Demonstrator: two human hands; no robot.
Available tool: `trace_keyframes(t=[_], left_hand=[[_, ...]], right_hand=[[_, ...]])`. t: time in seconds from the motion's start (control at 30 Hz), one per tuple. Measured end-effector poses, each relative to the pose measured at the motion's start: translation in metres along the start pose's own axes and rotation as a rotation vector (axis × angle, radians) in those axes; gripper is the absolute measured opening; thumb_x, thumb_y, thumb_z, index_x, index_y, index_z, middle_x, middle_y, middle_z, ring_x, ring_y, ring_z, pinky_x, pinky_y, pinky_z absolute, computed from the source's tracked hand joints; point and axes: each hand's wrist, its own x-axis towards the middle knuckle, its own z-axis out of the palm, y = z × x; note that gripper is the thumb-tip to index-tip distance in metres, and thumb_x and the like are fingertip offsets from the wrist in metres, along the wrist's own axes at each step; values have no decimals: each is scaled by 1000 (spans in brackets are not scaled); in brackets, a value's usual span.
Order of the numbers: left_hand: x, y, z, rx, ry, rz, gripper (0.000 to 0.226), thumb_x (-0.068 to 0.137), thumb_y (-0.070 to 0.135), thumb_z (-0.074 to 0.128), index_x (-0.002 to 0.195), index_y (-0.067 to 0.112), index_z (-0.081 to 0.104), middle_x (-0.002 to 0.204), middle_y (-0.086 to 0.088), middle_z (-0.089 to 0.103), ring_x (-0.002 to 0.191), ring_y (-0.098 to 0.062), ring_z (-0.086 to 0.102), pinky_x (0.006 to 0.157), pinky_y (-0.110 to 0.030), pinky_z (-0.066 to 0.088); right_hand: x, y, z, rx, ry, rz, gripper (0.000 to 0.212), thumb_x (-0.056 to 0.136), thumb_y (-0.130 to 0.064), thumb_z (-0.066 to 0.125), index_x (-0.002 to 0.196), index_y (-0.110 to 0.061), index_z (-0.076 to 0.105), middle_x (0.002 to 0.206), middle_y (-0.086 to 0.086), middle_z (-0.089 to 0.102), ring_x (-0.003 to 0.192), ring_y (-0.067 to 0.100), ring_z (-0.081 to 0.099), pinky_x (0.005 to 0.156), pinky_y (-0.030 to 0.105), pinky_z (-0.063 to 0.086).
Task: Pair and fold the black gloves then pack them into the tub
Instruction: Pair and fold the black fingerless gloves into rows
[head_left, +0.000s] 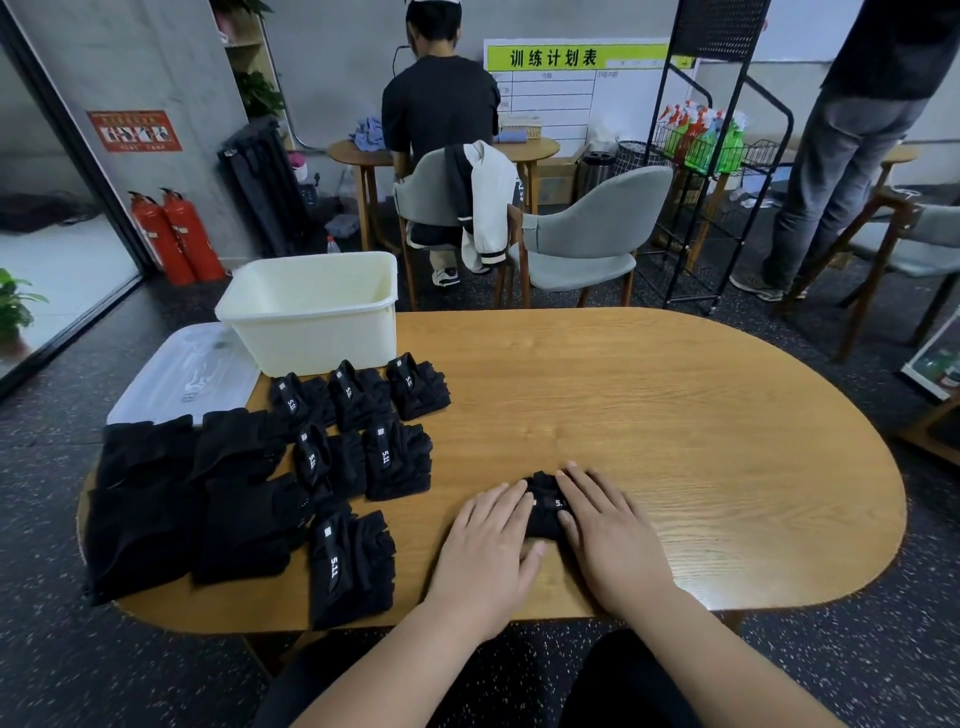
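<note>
A folded pair of black gloves (544, 506) lies near the table's front edge, mostly covered by both my hands. My left hand (488, 551) lies flat on its left side with straight fingers. My right hand (608, 535) presses flat on its right side. Several folded black glove pairs (363, 441) with white "5.11" labels sit in rows to the left. Flat unfolded black gloves (192, 499) are stacked at the far left edge. The cream tub (311, 312) stands at the table's back left; I see nothing inside it.
A clear plastic lid (187, 371) lies left of the tub. The oval wooden table (675, 441) stretches to the right. Behind it stand grey chairs (587, 234), a seated person (441, 114), a black wire rack (717, 156) and a standing person (852, 145).
</note>
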Motion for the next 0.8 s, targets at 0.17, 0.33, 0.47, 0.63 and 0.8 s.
trace_keyframes(t=[0.17,0.33,0.47,0.63,0.8], left_hand=[[-2,5,-8,75,-2,126,70,111,53,23,170,21,3,176,5,-21,160,-13,-25,132,-42,-6],[1,3,-2,130,-22,158,70,110,53,28,170,20,10,178,2,-11,161,-16,-20,130,-45,-1],[5,1,-1,70,-150,122,74,110,59,20,170,22,-4,176,6,-18,157,-8,-28,132,-43,-5],[15,-1,-13,123,-217,137,76,109,61,20,169,22,-5,175,5,-19,159,-11,-24,131,-40,-10],[16,-10,-27,119,-248,154,72,110,59,22,170,24,4,177,7,-9,161,-12,-16,132,-42,-5]], right_hand=[[1,-2,3,17,-62,41,68,106,-56,6,166,-30,26,173,-13,17,162,17,9,129,42,22],[1,-4,1,15,-101,73,70,104,-59,1,168,-35,14,174,-17,4,163,19,-4,131,43,12],[2,-6,-3,3,-152,81,72,101,-59,-5,168,-36,4,175,-17,-4,162,21,-10,131,43,7],[7,-6,-10,40,-215,93,76,97,-64,-8,168,-36,-1,175,-17,-7,162,23,-13,131,44,3],[3,6,-21,128,-254,-24,70,103,-69,13,166,-43,-5,173,-21,0,162,15,-10,131,41,3]])
